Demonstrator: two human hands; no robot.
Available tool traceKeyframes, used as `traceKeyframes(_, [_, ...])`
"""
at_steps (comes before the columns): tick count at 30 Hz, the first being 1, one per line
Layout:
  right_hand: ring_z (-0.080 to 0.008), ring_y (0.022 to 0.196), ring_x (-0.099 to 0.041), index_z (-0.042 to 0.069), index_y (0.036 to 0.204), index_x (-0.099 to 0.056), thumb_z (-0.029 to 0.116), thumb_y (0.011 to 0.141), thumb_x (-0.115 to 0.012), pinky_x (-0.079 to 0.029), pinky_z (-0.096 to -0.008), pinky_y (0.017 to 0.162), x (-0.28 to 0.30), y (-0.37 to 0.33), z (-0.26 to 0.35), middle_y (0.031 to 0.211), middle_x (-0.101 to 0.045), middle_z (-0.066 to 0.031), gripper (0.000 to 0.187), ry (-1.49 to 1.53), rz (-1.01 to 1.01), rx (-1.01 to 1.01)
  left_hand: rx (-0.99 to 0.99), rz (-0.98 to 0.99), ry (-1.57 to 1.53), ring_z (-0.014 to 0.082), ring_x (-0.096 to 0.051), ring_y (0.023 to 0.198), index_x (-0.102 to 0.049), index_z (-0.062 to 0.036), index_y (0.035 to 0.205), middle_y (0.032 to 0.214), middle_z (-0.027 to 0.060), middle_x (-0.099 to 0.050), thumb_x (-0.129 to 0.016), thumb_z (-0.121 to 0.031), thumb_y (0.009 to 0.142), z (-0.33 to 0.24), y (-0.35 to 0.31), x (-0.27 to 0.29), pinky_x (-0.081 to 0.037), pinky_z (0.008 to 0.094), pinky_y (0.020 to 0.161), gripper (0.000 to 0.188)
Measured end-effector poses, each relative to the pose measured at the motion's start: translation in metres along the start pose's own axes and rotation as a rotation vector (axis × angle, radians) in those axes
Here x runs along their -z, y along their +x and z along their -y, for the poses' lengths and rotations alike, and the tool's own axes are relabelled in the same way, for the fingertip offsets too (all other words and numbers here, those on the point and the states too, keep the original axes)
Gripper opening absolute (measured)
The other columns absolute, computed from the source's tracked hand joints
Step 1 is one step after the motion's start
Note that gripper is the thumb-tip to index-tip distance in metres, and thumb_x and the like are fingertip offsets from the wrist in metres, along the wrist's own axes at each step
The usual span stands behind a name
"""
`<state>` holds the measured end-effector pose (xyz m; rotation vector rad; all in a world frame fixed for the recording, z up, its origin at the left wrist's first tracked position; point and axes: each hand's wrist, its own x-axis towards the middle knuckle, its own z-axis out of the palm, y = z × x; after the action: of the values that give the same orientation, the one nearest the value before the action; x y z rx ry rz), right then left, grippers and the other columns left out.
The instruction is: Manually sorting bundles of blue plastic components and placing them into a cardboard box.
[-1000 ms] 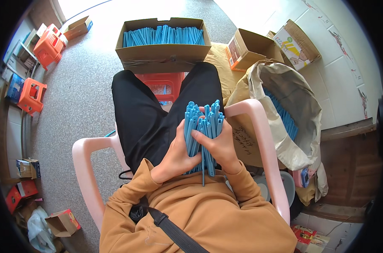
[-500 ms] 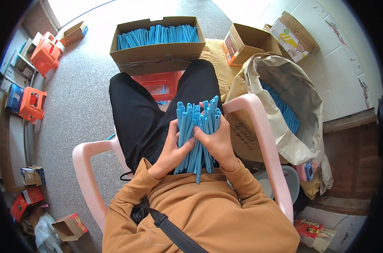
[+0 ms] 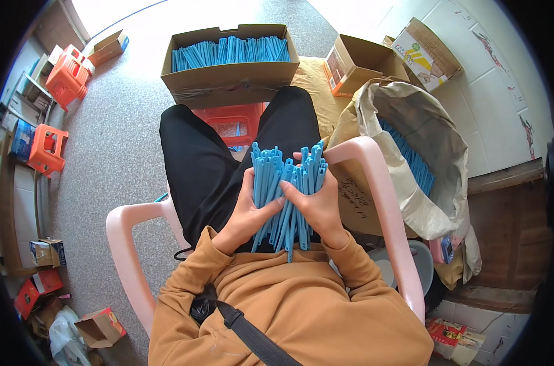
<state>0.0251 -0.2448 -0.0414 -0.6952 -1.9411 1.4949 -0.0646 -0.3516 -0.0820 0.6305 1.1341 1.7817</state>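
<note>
Above my lap I hold a thick bunch of slim blue plastic handles (image 3: 282, 210), several with a small hole at the end. My left hand (image 3: 248, 210) is closed round the left part of the bunch, its thumb across the front. Closed round the right part is my right hand (image 3: 318, 204), with its thumb pressing near the middle. The handles stand roughly upright and fan apart at the top, with uneven ends; a few reach down lower near my waist. Most of my fingers are hidden behind the bunch.
Ahead of my knees, an open cardboard box (image 3: 231, 82) of similar blue handles sits above a red stool (image 3: 243, 122). More handles lie in a large open sack (image 3: 374, 116) at my right. Pink chair armrests (image 3: 390, 201) flank me. Cardboard boxes (image 3: 356, 58) stand at the far right.
The tops of the handles have spread wider apart, into a left and a right cluster. My hands have moved slightly apart, still gripping the bunch.
</note>
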Motion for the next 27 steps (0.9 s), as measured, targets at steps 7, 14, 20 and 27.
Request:
traceKeyframes(7, [-0.0078,0.073,-0.055,-0.001,0.116,-0.046,0.0,0.072,-0.064,-0.046,-0.022,0.067,0.001,-0.003,-0.004,0.08,-0.057,-0.0023,0.047,0.105,0.032,-0.066,-0.084,-0.069,-0.053,0.012,-0.052,0.097,-0.032,-0.0053,0.109,0.099,0.0062,-0.053,-0.062,-0.001,0.076,-0.006,0.0,-0.01,-0.044,0.0275,0.084,0.045])
traceKeyframes(14, [-0.0074,0.07,-0.055,-0.002,0.116,-0.044,-0.001,0.072,-0.063,-0.046,-0.0214,0.066,0.003,-0.006,0.006,0.078,-0.055,-0.0016,0.048,0.128,0.032,-0.014,-0.061,-0.119,-0.075,0.0107,-0.055,0.086,-0.035,-0.0068,0.107,0.093,0.0059,-0.054,-0.065,-0.001,0.074,-0.001,-0.003,-0.007,-0.046,0.0258,0.076,0.044])
traceKeyframes(20, [-0.0057,0.078,-0.051,0.0,0.122,-0.038,-0.003,0.072,-0.061,-0.043,-0.0198,0.071,0.004,-0.012,0.025,0.082,-0.053,-0.0003,0.056,0.288,0.326,-0.001,0.03,-0.155,-0.172,0.0101,-0.054,0.083,-0.031,-0.0079,0.109,0.091,0.0042,-0.051,-0.066,-0.004,0.075,0.001,0.001,-0.002,-0.046,0.0249,0.076,0.049])
traceKeyframes(27, [-0.0078,0.081,-0.054,-0.002,0.126,-0.032,0.001,0.071,-0.063,-0.043,-0.0232,0.078,-0.002,-0.012,0.015,0.1,-0.058,-0.0075,0.064,0.133,0.242,0.034,-0.244,-0.187,0.14,0.0132,-0.051,0.096,-0.023,-0.0059,0.111,0.1,0.0089,-0.046,-0.055,0.005,0.076,0.013,-0.002,-0.01,-0.044,0.0284,0.081,0.049])
